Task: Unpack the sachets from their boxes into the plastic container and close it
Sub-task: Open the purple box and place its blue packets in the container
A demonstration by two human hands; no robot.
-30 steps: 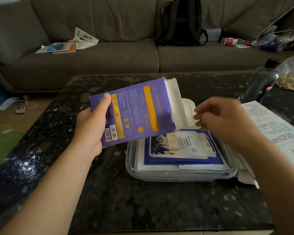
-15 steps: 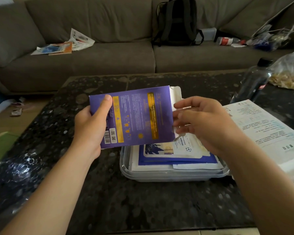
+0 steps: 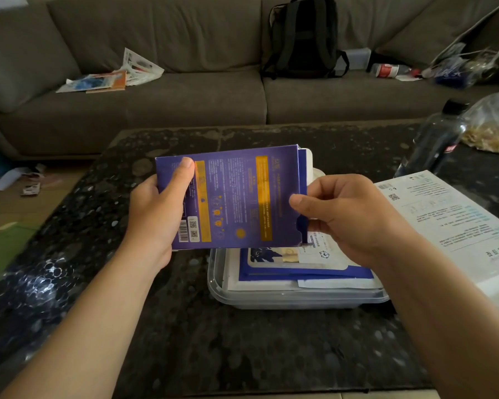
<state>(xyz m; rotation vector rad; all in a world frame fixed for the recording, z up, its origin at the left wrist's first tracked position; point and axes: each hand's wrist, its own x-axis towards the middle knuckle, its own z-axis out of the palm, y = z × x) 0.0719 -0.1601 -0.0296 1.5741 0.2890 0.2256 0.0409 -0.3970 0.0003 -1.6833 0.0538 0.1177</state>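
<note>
- Progress: mid-task by my read, unpacking not finished.
- L hand (image 3: 156, 217) gripped the purple box (image 3: 231, 197) at its closed end, thumb laid across the printed face, fingers behind & out of sight.
- R hand (image 3: 352, 217) pinched the box's open end, thumb pressed on the face, fingers tucked behind. Whether they'd caught a sachet inside, couldn't tell.
- Box was in the air, tilted a bit, just above the far-left part of the plastic container (image 3: 271, 302), which sat on the dark table (image 3: 185, 341).
- Done so far: several sachets (image 3: 306, 266) already lay flat in the container, stacked, top one white w/ a blue one under it.
- A blue edge showed at the box mouth, prob. more contents to come out, not certain.
- Left to do: empty this box, deal w/ the white box (image 3: 450, 226) lying just beside the container on the R if it's part of the job, then close up.
- Lid not on. The pale rounded piece (image 3: 319, 175) behind the box might've been it, couldn't confirm.
- Water bottle (image 3: 435, 139) stood further back on the R, out of the way.
</note>
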